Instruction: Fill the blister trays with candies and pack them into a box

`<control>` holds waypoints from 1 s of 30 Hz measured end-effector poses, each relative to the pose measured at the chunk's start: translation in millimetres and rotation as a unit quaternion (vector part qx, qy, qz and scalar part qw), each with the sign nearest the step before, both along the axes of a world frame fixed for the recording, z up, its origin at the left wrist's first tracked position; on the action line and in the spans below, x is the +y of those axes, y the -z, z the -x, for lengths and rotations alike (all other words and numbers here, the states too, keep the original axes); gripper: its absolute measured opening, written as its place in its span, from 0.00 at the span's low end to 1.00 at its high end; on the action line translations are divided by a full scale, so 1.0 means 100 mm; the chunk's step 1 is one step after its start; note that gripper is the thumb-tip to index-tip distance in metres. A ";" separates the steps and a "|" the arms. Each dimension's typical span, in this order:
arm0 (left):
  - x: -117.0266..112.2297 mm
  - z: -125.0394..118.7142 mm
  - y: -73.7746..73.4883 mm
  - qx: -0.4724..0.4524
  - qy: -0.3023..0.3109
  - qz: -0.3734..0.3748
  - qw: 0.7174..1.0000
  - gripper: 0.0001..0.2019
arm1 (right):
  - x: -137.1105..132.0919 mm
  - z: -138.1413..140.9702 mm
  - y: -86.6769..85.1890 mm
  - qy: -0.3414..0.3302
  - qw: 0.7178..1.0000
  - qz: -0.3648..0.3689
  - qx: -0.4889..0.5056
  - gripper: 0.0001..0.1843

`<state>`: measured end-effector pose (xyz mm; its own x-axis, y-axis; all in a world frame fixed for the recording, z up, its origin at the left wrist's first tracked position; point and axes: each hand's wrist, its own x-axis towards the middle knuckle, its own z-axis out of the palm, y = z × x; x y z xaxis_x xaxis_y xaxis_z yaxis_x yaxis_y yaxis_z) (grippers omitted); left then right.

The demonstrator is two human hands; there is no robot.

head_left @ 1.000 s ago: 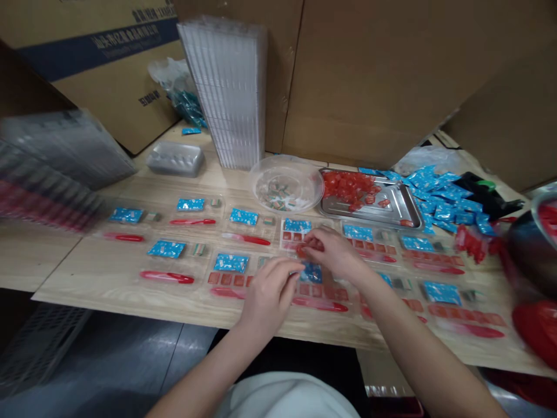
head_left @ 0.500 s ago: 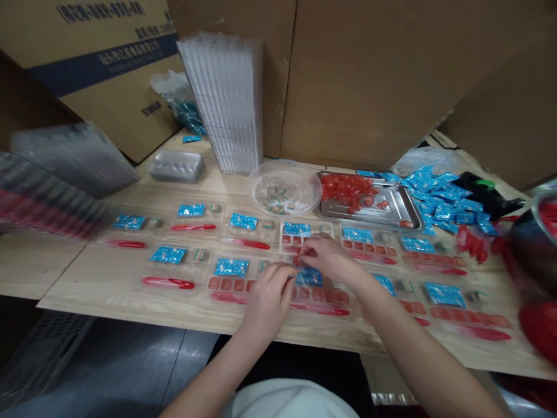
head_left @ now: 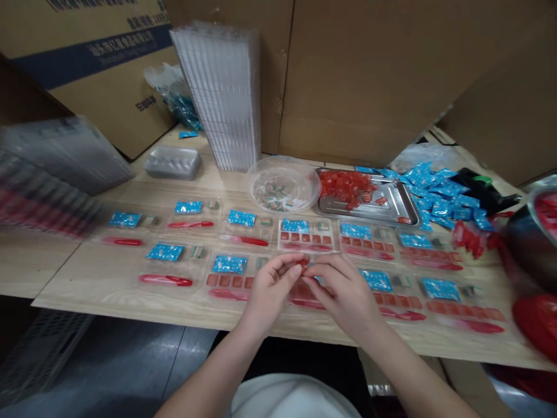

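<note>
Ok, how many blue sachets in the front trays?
4: one sachet far left, one beside the left hand, one beside the right hand, one far right. A fifth may be hidden.

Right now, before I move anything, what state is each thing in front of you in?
Left hand: fingers pinching a small red piece, held above the table.
Right hand: fingertips at the same piece.
Clear plastic bowl: uncovered, small wrapped pieces inside.
Steel tray: red cubes heaped at its far end.
Stack of clear trays: standing upright.
Blue sachets: lying loose in a heap.
</note>
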<state>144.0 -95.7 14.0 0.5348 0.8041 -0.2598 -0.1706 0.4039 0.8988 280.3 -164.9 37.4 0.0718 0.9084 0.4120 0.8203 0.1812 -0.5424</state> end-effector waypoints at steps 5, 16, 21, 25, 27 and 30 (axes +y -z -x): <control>-0.09 0.00 0.05 0.017 0.026 -0.078 0.996 0.14 | -0.04 0.00 0.07 0.051 0.990 0.100 0.086 0.08; -0.23 0.09 0.05 0.016 0.022 0.010 1.000 0.04 | -0.29 0.22 0.10 0.009 1.000 0.014 0.022 0.17; -0.29 0.08 0.03 -0.032 0.130 0.085 0.987 0.09 | -0.40 0.11 0.10 -0.031 0.997 0.025 0.059 0.15; -0.33 0.07 0.07 0.056 0.127 -0.063 0.988 0.09 | -0.37 -0.06 0.09 0.015 0.995 0.047 0.086 0.12; -0.35 0.10 0.12 0.160 0.089 -0.232 0.955 0.06 | -0.26 -0.18 0.10 0.042 0.996 0.059 0.044 0.10; -0.37 0.16 0.21 0.246 0.097 -0.451 0.852 0.06 | -0.03 -0.33 0.15 0.024 0.992 0.096 -0.077 0.08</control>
<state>127.5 -133.1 -7.3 0.6849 0.7044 0.1864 0.3087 -0.5123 0.8014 313.1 -167.4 22.7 0.0659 0.9681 0.2416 0.9009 0.0464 -0.4316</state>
